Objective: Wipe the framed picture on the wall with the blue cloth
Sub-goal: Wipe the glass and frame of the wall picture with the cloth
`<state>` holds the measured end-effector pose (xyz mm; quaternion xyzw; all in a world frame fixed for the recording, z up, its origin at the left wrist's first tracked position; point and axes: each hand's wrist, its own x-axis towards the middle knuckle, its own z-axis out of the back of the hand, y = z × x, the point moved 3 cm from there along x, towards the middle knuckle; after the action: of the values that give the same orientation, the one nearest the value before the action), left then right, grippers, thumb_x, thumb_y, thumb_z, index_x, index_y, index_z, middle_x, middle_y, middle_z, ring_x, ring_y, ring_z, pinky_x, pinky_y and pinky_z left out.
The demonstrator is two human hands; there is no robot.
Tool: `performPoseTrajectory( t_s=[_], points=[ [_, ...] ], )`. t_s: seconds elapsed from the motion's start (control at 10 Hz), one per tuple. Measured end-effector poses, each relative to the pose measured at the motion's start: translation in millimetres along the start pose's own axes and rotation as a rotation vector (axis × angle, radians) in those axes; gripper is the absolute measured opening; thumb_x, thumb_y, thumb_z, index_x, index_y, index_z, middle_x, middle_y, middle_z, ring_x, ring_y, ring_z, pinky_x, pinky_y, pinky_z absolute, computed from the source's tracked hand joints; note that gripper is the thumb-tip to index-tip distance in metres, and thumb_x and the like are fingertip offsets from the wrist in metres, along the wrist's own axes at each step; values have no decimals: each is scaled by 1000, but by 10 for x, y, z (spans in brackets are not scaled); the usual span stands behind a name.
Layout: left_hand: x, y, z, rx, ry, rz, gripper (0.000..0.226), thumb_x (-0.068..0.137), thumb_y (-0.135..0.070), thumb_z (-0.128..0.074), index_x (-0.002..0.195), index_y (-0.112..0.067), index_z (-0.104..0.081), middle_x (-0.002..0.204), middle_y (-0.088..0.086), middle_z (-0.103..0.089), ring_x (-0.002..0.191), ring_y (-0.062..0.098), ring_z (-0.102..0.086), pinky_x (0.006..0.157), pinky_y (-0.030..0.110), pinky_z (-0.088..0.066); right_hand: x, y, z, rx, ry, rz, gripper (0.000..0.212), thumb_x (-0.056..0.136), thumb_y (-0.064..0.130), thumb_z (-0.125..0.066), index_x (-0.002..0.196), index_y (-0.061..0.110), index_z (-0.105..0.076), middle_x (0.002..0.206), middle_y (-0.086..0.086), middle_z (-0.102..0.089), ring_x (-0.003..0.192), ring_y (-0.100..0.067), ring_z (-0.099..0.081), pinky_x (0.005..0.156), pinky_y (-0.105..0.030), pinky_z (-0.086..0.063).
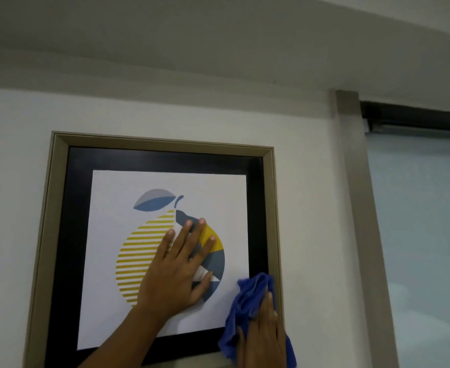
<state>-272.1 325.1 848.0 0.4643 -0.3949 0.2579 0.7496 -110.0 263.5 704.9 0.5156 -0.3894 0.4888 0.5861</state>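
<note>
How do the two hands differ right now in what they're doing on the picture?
The left hand lies bare, fingers spread, on the middle of the framed picture; the right hand presses the blue cloth at the lower right corner. Left covers the printed fruit; right sits over the frame's edge. Both are flat against it.

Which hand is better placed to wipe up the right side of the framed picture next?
The right hand. It already presses the crumpled blue cloth against the lower right corner of the beige-framed fruit picture. The left hand lies flat and bare on the print's middle, apparently steadying it.
</note>
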Motion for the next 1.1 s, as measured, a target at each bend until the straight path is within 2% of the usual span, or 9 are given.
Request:
performPoseTrajectory(
  t_s=[0.1, 0.2, 0.3, 0.4, 0.6, 0.7, 0.8, 0.9, 1.1],
  points=[
    [-14, 5, -3, 2, 2, 2, 70, 97, -56, -32, 156, -17, -33, 168, 14, -16, 155, 33, -13, 121, 57, -22, 612, 161, 100, 184, 205, -300, 50, 106, 31, -17, 124, -6, -45, 117, -11, -59, 108, -17, -55, 92, -25, -37],
    [-3, -2, -7, 9, -3, 6, 71, 96, -55, -36, 156, -17, -33, 168, 14, -16, 155, 33, -12, 122, 56, -18, 1298, 182, 169, 214, 22, -156, 38, 97, 14, -54, 131, -1, -44, 128, -12, -57, 119, -26, -56, 109, -12, -22],
    [-4, -2, 16, 9, -28, 3, 72, 95, -53, -42, 156, -17, -34, 168, 14, -17, 156, 32, -11, 124, 53, -14, 1913, 338, 362, 147, 19, 11, 55, 97, 29, -52, 143, 3, -36, 144, -18, -44, 134, -35, -41, 113, -31, -23],
    [-9, 1, 12, 5, -44, 3, 70, 96, -53, -41, 155, -17, -36, 168, 14, -18, 156, 32, -11, 124, 52, -10, 2573, 449, 475, 124, -44, 14, 72, 99, 46, -42, 152, 3, -18, 158, -15, -25, 145, -27, -21, 117, -35, -15],
    [-10, -2, -35, -2, -64, 0, 71, 95, -52, -41, 156, -18, -32, 169, 14, -15, 156, 31, -9, 124, 53, -11, 1739, 271, 262, 121, 42, -8, 74, 99, 53, -32, 153, 6, -15, 160, -13, -20, 146, -24, -19, 116, -29, -9],
    [-11, -13, -16, -10, -46, -1, 73, 95, -52, -42, 158, -19, -27, 169, 15, -14, 156, 32, -8, 124, 54, -11, 1022, 147, 254, 114, 85, -6, 66, 98, 39, -43, 149, 1, -25, 155, -18, -30, 141, -29, -33, 115, -33, -24],
    [-9, -68, 6, -48, 14, 40, 75, 97, -54, -38, 160, -19, -17, 169, 16, -10, 156, 34, -5, 124, 58, -10, 65, -80, 325, -14, 255, 91, 69, 77, 15, -78, 135, -2, -45, 138, -22, -53, 122, -35, -56, 94, -45, -52],
    [9, -190, 45, -105, 79, 110, 77, 96, -58, -34, 161, -20, -16, 170, 17, -5, 156, 36, 0, 123, 61, -8, -265, -279, 454, -79, 421, 235, 77, 55, 16, -94, 123, -1, -62, 130, -18, -61, 115, -30, -62, 87, -41, -56],
    [-286, -1041, 47, -374, 171, 14, 75, 98, -62, -31, 160, -21, -19, 170, 13, -8, 156, 31, -5, 123, 57, -12, -341, -591, 872, -174, 583, 410, 70, 49, 21, -92, 115, 9, -70, 123, -8, -67, 108, -18, -67, 81, -29, -57]
  ],
)
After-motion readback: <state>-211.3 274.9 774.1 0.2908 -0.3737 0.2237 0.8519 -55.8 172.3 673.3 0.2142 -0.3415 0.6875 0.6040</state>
